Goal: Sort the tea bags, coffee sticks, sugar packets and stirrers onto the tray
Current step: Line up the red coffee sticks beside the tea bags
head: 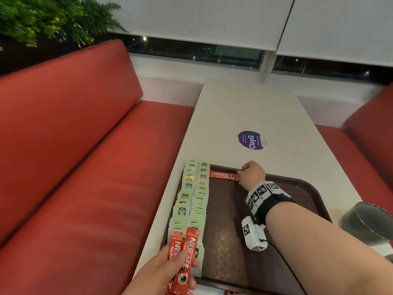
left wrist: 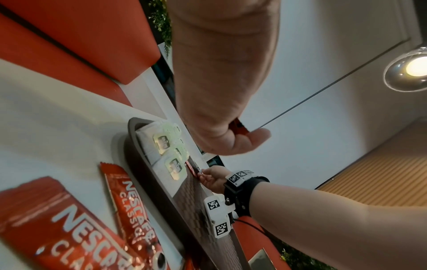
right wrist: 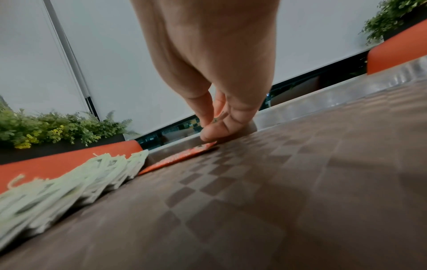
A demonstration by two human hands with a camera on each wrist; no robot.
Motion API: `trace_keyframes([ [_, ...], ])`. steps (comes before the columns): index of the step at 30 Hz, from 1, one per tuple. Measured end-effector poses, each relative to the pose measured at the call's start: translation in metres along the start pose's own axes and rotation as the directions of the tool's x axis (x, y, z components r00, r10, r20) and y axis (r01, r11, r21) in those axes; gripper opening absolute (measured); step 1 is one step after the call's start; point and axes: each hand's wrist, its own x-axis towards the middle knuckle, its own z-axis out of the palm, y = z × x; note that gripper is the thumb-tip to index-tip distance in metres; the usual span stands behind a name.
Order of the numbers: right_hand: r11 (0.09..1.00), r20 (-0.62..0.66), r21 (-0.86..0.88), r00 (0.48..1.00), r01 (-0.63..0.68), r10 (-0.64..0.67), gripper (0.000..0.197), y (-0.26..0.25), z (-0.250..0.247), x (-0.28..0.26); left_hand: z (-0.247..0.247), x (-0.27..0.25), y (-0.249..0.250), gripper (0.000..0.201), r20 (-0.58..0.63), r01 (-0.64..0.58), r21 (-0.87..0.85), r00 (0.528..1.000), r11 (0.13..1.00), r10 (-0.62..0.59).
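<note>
A brown tray (head: pixel 234 241) lies on the white table. Two rows of green tea bags (head: pixel 191 199) run along its left side. One red coffee stick (head: pixel 222 175) lies across the tray's far edge, and my right hand (head: pixel 239 176) pinches its right end. In the right wrist view the fingertips (right wrist: pixel 215 131) hold that stick (right wrist: pixel 180 157) down on the tray floor (right wrist: pixel 277 201), next to the tea bags (right wrist: pixel 69 182). My left hand (head: pixel 187 265) grips a small bunch of coffee sticks (head: pixel 182 248) over the tray's near left corner. Two more coffee sticks (left wrist: pixel 131 201) lie on the table beside the tray.
A purple round sticker (head: pixel 251 139) marks the table (head: pixel 244 107) beyond the tray. A dark bowl (head: pixel 365 222) stands at the right edge. Red benches (head: pixel 85 167) flank the table on both sides. A plant (head: pixel 42 20) stands behind the left bench.
</note>
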Motion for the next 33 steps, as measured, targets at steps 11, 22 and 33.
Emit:
trace_keyframes([
  [11,0.927,0.413,0.048,0.838,0.371,-0.356,0.007,-0.042,-0.057,-0.127,0.024,0.008,0.012,0.023,-0.121,-0.114,-0.147,0.988,0.983,0.097],
  [22,0.894,0.537,0.436,0.768,0.1,-0.347,0.008,-0.027,-0.077,-0.193,0.044,0.009,0.017,0.016,-0.045,-0.152,-0.013,0.987,0.988,0.151],
  [33,0.754,0.584,0.633,0.749,-0.178,-0.314,0.008,-0.018,-0.075,-0.212,0.053,0.015,0.015,0.018,-0.046,-0.203,0.035,0.978,0.978,0.205],
])
